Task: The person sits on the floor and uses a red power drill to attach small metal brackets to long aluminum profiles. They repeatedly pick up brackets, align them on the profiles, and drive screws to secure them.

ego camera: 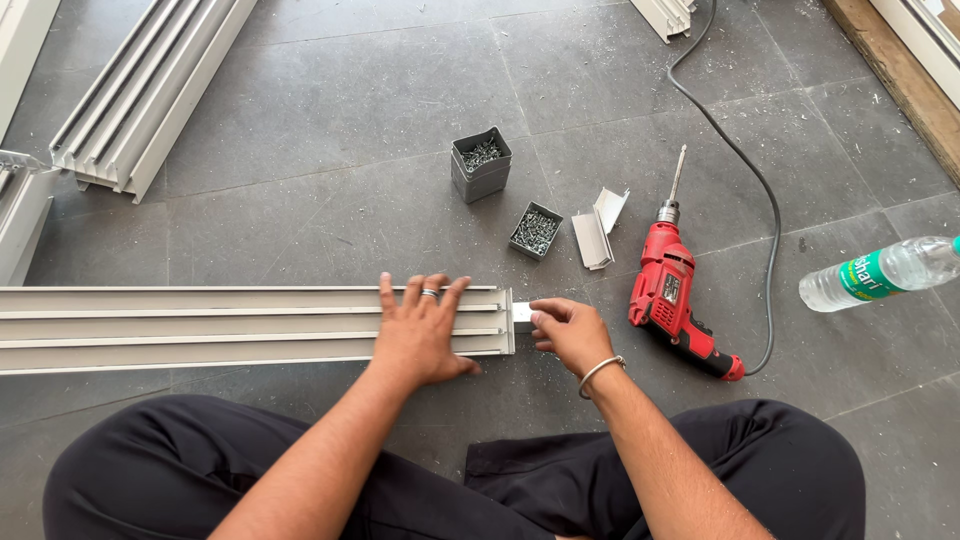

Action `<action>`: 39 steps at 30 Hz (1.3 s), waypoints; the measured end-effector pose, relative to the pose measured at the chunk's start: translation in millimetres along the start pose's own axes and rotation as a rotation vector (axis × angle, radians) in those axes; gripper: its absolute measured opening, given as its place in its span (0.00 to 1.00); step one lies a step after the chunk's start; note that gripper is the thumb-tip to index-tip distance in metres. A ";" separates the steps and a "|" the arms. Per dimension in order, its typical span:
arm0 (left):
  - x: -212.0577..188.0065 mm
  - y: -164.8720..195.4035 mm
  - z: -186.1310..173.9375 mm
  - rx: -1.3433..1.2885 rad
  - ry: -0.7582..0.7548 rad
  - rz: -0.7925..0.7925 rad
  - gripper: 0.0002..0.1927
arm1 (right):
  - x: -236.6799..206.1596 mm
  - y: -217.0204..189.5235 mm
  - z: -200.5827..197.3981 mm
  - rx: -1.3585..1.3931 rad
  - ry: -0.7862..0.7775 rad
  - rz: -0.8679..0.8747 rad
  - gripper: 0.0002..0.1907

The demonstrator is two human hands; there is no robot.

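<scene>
we sit cross-legged on the grey tiled floor (330,190) with a long pale aluminium track section (200,328) lying across our knees' front, running out toward nine o'clock. our left hand (420,335) lies flat and spread on its end, fingers open, pinning it. our right hand (568,332) pinches a small pale corner piece (521,312) at the track's open end, at three o'clock of the left hand.

if the left hand eases its weight, we judge the track could slide and the small piece go in crooked or jam. the cut end looks sharp, so fingertips close to it could get nicked. the red drill (676,300) lies just beyond at three o'clock, bit bare and cord (765,200) trailing, and an elbow could knock it. two small grey boxes of screws (480,163) at twelve o'clock could tip.
</scene>
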State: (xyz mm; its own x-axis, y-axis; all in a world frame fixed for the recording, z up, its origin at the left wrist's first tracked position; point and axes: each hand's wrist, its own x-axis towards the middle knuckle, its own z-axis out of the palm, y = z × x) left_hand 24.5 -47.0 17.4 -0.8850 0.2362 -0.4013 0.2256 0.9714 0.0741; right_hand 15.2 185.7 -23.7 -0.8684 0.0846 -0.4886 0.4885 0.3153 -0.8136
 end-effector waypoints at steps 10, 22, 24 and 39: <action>14.4 31.2 1.0 -0.051 0.120 0.120 0.65 | 13.3 15.5 14.0 0.018 -0.173 -0.026 0.16; 23.0 30.6 4.7 -0.029 0.111 0.143 0.62 | 25.5 31.0 19.1 0.125 -0.208 0.012 0.15; 22.6 31.3 4.4 -0.039 0.101 0.143 0.62 | 24.2 31.4 18.2 0.154 -0.234 -0.003 0.16; 26.4 33.8 8.0 0.013 0.080 0.132 0.58 | 91.7 -40.3 -17.6 -0.587 0.219 -0.429 0.10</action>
State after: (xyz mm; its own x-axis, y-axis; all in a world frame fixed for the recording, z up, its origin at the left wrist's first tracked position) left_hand 12.0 -8.1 1.9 -0.8770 0.3631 -0.3148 0.3465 0.9317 0.1093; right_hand -85.6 197.3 -30.1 -0.9990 0.0077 -0.0431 0.0315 0.8089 -0.5871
